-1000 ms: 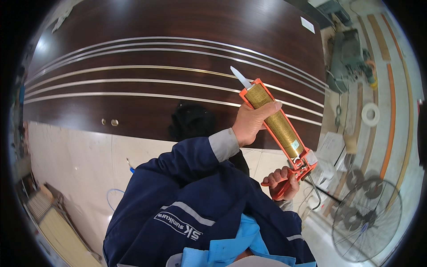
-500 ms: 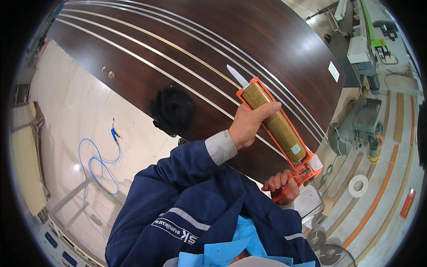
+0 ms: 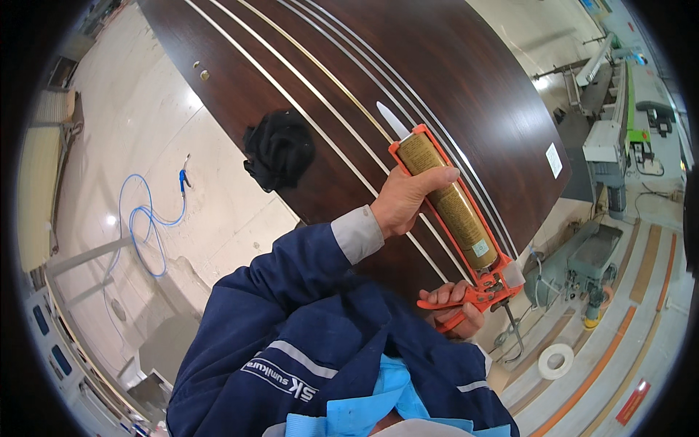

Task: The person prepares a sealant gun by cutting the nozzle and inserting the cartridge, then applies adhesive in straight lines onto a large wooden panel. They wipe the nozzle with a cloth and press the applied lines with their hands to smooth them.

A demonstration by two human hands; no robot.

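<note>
An orange caulking gun (image 3: 484, 295) holds a gold sealant cartridge (image 3: 453, 200) with a pale pointed nozzle (image 3: 392, 119). My left hand (image 3: 405, 198) wraps round the cartridge and frame, thumb across the front. At the lower end, my right hand (image 3: 459, 309) grips the handle and trigger. The gun slants over a dark brown wood-grain panel (image 3: 488, 87), nozzle toward the far left. Long thin metallic strips (image 3: 320, 98) run along that panel beneath the gun; whether the nozzle tip touches it I cannot tell. A crumpled black cloth (image 3: 278, 149) lies at the panel's left edge.
A blue air hose with a blow gun (image 3: 183, 182) coils on the pale floor at left. Machinery (image 3: 593, 255) stands on the right, beside long boards (image 3: 644, 266) and a white tape roll (image 3: 555, 361). A white label (image 3: 553, 160) sits near the panel's right edge.
My view has turned, so the panel and floor appear rotated. Both hands keep hold of the caulking gun; its handle, trigger and rod now show more fully.
</note>
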